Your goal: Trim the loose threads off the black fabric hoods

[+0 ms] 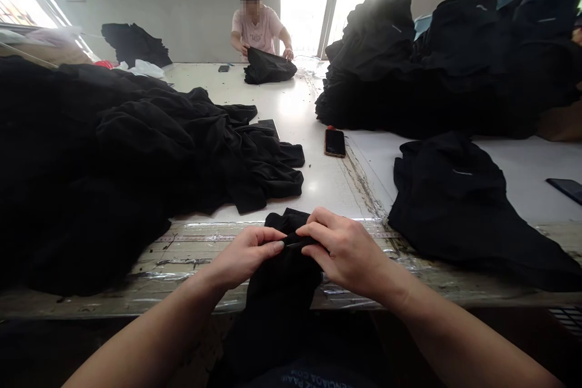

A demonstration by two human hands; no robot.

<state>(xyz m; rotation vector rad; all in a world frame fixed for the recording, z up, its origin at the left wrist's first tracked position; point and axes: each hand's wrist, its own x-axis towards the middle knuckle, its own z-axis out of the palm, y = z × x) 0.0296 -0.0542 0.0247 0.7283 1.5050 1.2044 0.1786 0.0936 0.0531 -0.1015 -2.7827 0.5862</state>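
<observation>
A black garment (284,279) hangs over the table's front edge, its upper end bunched between my two hands. My left hand (250,251) pinches the cloth between thumb and forefinger. On the right side of the same fold, my right hand (339,248) is closed on the fabric with its fingertips. A thin pale line shows on the cloth between the fingertips, too small to make out clearly. To the right lies a flat stack of black garments (450,194) with a small light mark on top.
Loose black clothes (150,145) cover the table's left side. Tall black stacks (436,73) stand at the back right. A phone (335,142) lies mid-table, another phone (567,189) at far right. Across the table (295,103), a person in pink (258,30) handles black cloth (270,66).
</observation>
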